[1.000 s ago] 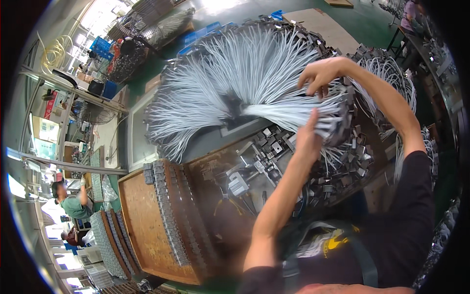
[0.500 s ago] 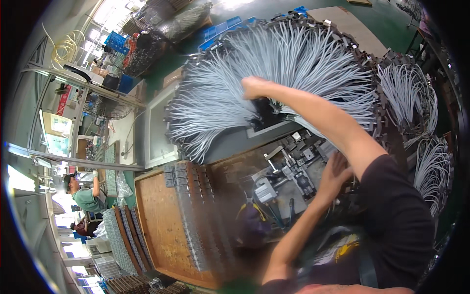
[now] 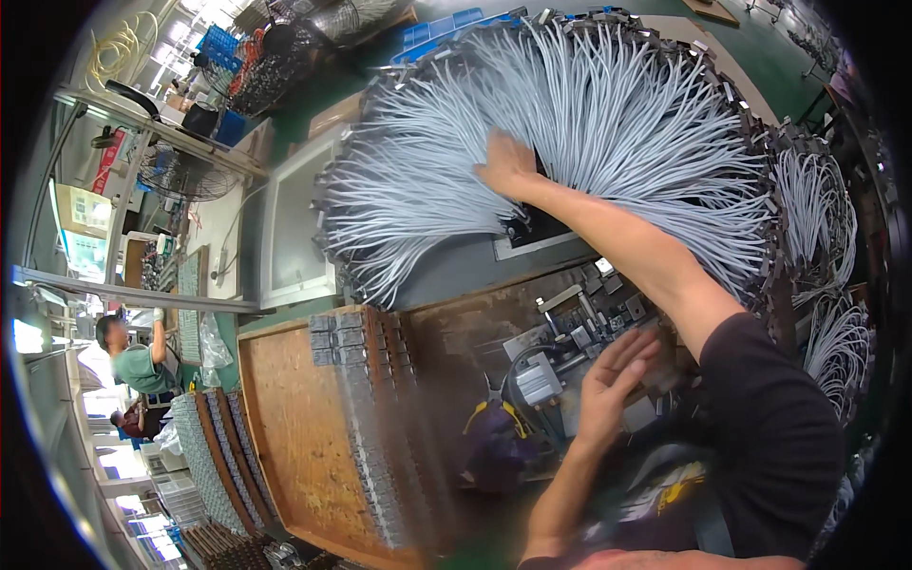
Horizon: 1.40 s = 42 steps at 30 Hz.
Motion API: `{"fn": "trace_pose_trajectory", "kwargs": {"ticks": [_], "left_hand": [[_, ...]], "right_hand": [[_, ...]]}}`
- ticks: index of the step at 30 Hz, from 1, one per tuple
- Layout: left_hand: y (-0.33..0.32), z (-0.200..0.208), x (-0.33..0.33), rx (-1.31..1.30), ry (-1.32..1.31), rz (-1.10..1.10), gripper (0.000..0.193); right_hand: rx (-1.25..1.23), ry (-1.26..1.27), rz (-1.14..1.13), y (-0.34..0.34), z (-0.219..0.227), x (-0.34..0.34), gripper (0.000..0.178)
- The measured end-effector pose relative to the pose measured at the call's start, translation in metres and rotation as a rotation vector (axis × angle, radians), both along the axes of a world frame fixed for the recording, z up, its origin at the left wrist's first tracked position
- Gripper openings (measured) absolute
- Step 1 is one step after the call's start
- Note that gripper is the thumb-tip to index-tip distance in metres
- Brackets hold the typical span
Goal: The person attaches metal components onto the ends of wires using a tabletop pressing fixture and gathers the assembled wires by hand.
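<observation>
Reaching over pale cables [image 3: 617, 114], R hand [image 3: 508, 168] blurred, grip: can't tell; 1 s ago both hands at cables' R side. L hand [image 3: 616, 380] now off cables, loosely spread, nothing held, nr metal fixture [image 3: 582, 335] on worktop [image 3: 446, 318]. Cables fanned wide, far side of fixture.

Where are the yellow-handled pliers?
In the head view, the pliers lie below centre, between the wooden tray and the silver metal block by the left hand.
</observation>
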<state>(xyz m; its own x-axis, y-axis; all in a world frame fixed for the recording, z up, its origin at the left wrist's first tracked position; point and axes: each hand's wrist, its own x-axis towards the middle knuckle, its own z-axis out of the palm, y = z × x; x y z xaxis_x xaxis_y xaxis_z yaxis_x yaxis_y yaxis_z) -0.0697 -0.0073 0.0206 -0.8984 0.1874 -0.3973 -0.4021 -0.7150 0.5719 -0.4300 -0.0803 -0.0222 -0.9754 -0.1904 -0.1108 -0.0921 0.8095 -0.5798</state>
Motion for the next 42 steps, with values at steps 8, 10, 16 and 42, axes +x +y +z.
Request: {"fn": "trace_pose_trajectory", "kwargs": {"ticks": [8, 10, 16, 42], "left_hand": [[-0.013, 0.008, 0.001, -0.067, -0.005, 0.036, 0.059], [-0.011, 0.007, 0.001, -0.077, 0.003, 0.034, 0.059], [-0.005, -0.008, 0.009, -0.013, -0.014, 0.088, 0.051], [0.004, 0.006, 0.030, -0.234, -0.019, 0.018, 0.050]], "right_hand": [[0.091, 0.566, 0.465, -0.012, -0.010, 0.083, 0.086], [0.292, 0.612, 0.484, -0.012, -0.029, 0.079, 0.100], [0.157, 0.619, 0.404, -0.022, -0.020, 0.089, 0.084], [-0.727, 0.379, 0.468, 0.049, 0.075, 0.091, 0.058]]}}
